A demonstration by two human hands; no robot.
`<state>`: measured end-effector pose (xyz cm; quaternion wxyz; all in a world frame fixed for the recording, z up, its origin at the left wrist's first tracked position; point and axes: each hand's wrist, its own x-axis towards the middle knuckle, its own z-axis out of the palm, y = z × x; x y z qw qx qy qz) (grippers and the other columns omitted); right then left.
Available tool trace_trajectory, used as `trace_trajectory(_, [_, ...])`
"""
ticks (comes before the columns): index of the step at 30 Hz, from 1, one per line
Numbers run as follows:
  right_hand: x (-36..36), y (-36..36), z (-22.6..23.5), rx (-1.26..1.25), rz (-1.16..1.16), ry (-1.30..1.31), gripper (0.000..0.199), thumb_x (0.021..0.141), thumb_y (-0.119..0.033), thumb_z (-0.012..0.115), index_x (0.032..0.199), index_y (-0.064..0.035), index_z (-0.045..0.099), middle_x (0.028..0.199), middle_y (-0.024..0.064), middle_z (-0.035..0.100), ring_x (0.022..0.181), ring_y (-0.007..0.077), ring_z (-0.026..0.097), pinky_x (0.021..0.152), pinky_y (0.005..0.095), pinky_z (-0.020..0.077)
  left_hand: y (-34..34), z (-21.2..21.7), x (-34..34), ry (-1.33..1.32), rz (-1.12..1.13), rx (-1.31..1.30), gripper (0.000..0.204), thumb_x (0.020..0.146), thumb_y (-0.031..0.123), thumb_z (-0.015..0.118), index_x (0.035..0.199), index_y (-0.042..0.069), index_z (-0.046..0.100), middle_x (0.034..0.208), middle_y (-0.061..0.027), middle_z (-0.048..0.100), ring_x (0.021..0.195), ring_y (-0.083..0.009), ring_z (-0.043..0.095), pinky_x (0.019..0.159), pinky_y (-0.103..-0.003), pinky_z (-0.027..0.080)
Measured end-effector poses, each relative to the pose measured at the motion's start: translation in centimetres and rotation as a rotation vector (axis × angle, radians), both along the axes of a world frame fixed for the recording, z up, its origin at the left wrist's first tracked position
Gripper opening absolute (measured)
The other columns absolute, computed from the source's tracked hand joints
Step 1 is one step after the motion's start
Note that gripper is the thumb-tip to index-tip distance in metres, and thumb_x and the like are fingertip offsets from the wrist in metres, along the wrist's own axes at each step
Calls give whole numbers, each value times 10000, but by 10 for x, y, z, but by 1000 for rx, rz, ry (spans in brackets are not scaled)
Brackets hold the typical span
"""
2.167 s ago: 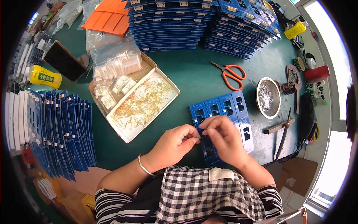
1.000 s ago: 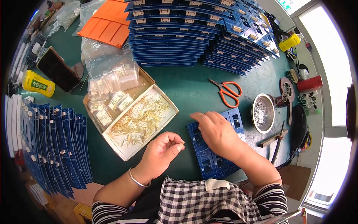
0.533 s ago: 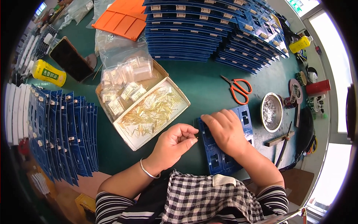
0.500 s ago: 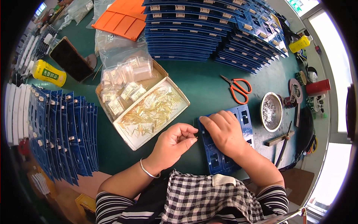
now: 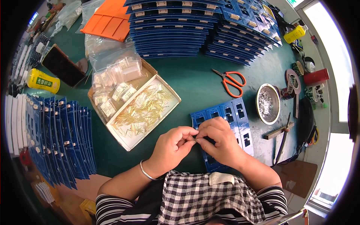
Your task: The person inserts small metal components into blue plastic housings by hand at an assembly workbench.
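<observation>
My left hand (image 5: 173,147) and my right hand (image 5: 220,144) meet fingertip to fingertip at the near left edge of a blue circuit board panel (image 5: 240,119). Both are closed in a pinch. Whatever lies between the fingers is too small to make out. Rectangular cutouts run across the panel, which lies flat on the table partly under my right hand. To the left of my hands stands a shallow cardboard box (image 5: 174,100). Thin gold-coloured slivers (image 5: 144,108) fill its near part, and small clear bags with white labels (image 5: 108,108) lie in the far part.
Orange-handled scissors (image 5: 234,83) and a metal bowl of silvery bits (image 5: 268,105) lie right of centre. Tall stacks of blue boards (image 5: 170,37) rise at the back; more boards (image 5: 62,138) stand at left. A phone (image 5: 63,66) leans near a yellow bottle (image 5: 44,81).
My right hand has come off the panel's far left part and closed into a pinch against my left fingertips. My left hand stays pinched. The view has shifted slightly.
</observation>
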<state>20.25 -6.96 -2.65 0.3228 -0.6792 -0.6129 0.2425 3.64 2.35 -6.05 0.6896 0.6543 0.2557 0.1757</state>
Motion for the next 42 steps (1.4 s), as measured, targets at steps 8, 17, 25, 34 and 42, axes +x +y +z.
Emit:
trace_trajectory(8, [16,-3,-11,-11,-293,-197,108,737,-82,684,794,-93,593,1104,56,570,1010,266,503,850,386,359,10,-2,-2,-16,34,107,194,825,-64,650,996,28,639,808,-31,592,618,-67,532,560,-205,424])
trace_trajectory(17, [9,4,-15,-32,-291,-350,136,703,-90,699,758,-92,574,1101,46,557,1015,252,499,867,392,342,11,-1,-5,-27,38,71,148,833,-51,650,955,34,649,789,-18,569,579,-55,475,531,-209,389])
trace_trajectory(25, [9,11,-9,-64,-265,-400,115,701,-100,687,720,-81,575,1076,45,550,1007,251,491,858,394,333,12,-1,-6,-46,31,75,148,837,-58,644,960,25,645,804,-23,571,592,-52,494,539,-204,401])
trace_trajectory(34, [10,15,-6,-82,-236,-419,100,690,-96,675,687,-67,580,1026,35,550,997,242,486,853,404,330,13,2,-7,-62,39,69,163,834,-70,640,968,23,643,811,-32,572,607,-63,526,549,-209,423])
trace_trajectory(42, [12,19,-3,-114,-187,-427,97,686,-98,671,677,-64,581,987,32,543,978,237,489,847,399,333,14,0,-8,-68,39,88,167,828,-65,648,966,29,647,800,-32,571,590,-69,515,533,-214,408])
